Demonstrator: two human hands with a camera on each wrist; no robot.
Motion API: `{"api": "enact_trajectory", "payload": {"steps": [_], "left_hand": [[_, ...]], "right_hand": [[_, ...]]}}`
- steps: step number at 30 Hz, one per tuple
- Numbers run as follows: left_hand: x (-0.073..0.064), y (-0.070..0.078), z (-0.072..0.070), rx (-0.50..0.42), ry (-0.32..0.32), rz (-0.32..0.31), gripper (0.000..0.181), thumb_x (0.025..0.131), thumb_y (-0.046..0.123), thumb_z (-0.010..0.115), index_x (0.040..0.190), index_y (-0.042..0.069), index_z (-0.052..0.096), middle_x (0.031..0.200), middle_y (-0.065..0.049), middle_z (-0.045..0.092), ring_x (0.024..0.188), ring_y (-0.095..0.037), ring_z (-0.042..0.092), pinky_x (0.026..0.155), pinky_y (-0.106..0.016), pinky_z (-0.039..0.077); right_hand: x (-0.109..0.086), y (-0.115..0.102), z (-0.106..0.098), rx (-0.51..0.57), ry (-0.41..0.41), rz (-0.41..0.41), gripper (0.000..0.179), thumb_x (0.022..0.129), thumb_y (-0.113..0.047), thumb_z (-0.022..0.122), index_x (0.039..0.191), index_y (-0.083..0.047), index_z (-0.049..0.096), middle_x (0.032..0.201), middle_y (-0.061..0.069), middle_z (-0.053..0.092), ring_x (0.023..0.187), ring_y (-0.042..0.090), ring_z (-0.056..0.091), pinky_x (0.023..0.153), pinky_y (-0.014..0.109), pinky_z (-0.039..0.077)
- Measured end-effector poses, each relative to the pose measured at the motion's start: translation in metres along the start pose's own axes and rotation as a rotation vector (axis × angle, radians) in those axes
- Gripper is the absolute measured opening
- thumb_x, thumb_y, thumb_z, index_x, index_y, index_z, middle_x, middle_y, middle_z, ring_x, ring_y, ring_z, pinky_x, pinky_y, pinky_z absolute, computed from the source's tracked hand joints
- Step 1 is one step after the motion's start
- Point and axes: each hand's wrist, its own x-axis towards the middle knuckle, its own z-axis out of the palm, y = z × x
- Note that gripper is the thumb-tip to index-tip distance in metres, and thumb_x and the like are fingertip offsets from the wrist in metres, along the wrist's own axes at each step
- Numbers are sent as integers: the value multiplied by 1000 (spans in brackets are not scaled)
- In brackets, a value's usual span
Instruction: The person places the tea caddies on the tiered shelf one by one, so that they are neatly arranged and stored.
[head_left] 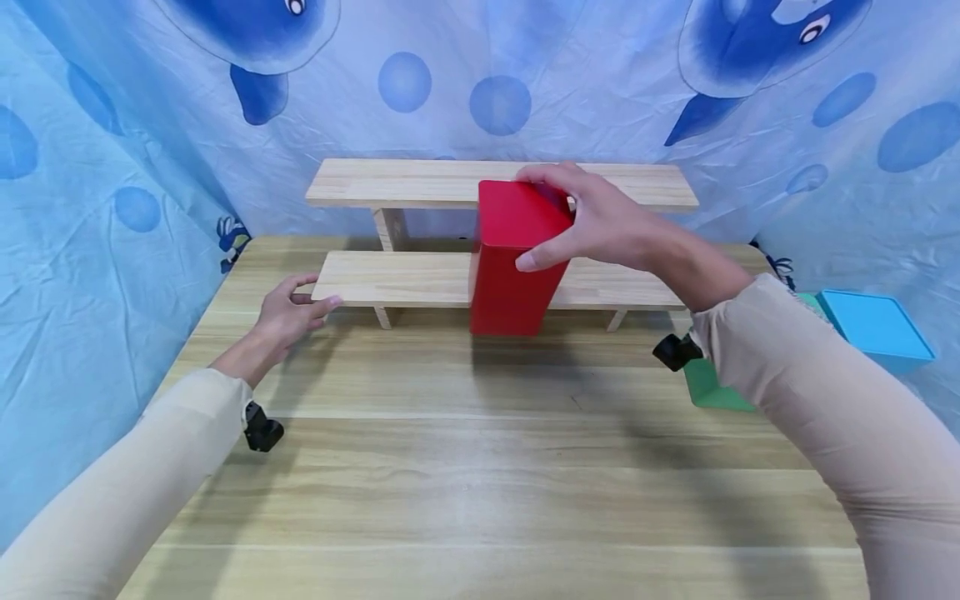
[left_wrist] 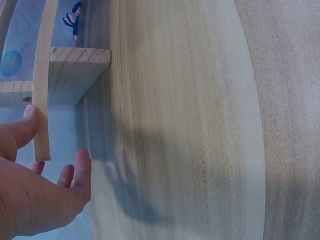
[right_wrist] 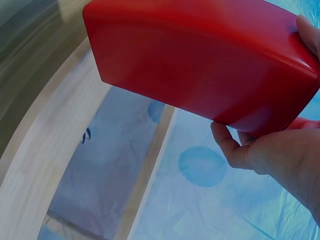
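Observation:
A two-tier wooden shelf (head_left: 397, 279) stands at the back of the table in the head view. My left hand (head_left: 288, 317) holds the left end of its lower board. In the left wrist view, the thumb lies against one face of that board (left_wrist: 42, 125), and the fingers curl around its other side, some apart from it. A tall red box (head_left: 517, 292) stands slightly tilted at the middle of the lower board, its bottom showing below the board's front edge. My right hand (head_left: 607, 221) grips its upper end, thumb on the front and fingers across the top's far right edge.
A blue box (head_left: 877, 325) and a green box (head_left: 716, 387) sit at the table's right, partly behind my right sleeve. Blue curtains (head_left: 450, 83) with whale prints hang behind and beside the wooden table (head_left: 450, 483). The upper board (head_left: 405, 183) lies just behind the red box.

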Motion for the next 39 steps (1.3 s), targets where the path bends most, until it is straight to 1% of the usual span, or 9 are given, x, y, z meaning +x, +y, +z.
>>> {"api": "enact_trajectory", "payload": {"steps": [5,8,10,15,21,26,30,35,39], "left_hand": [[0,0,0,13,-2,13,79,88,31,70,151,10,27,123,-14,41,93,-12,59,92,-34,53],[-1,0,0,27,-12,26,80,90,31,68,152,9,24,123,-15,41,91,-9,58,92,-32,53],[-2,0,0,30,-9,27,80,90,32,68,152,10,24,125,-16,41,94,-12,59,92,-32,53],[-2,0,1,18,-5,23,78,91,31,67,152,10,24,129,-17,39,108,-25,55,96,-37,51],[0,-1,1,10,-4,25,79,91,31,67,152,10,23,135,-22,36,110,-27,54,98,-38,49],[0,0,3,25,-2,28,79,90,32,67,152,10,24,133,-21,38,114,-33,52,97,-37,50],[0,0,3,40,-1,37,78,91,33,67,152,10,25,131,-20,39,113,-31,54,96,-38,51],[0,0,3,35,-4,47,77,91,32,67,152,9,25,128,-18,41,111,-31,54,95,-37,51],[-2,-1,3,36,0,47,77,90,32,68,151,9,26,126,-17,43,107,-28,56,94,-36,52]], "right_hand": [[11,-4,2,-5,8,-19,82,72,-29,84,142,-22,43,127,-3,44,114,15,45,84,38,55],[16,-7,4,-7,11,-24,82,72,-30,84,142,-23,42,126,-4,46,114,15,45,85,38,55],[20,-8,5,-5,15,-23,82,71,-31,84,142,-24,43,125,-4,47,114,14,45,85,37,54],[29,-12,9,54,7,-39,76,71,-28,85,137,-23,46,123,-3,50,112,16,48,85,38,54],[35,-30,15,87,-5,-39,73,73,-24,82,136,-19,46,123,0,50,112,18,49,86,36,54],[34,-45,18,113,-11,-52,67,75,-19,79,134,-12,47,122,4,51,112,20,50,88,36,53],[36,-47,19,127,-6,-64,67,74,-18,80,132,-11,48,121,5,52,111,21,51,87,36,53],[45,-46,24,110,-5,-61,69,74,-21,81,133,-12,48,122,4,51,110,19,51,87,34,53],[52,-53,31,156,-18,-51,67,74,-19,80,132,-10,47,124,6,50,111,20,51,87,34,53]]}}
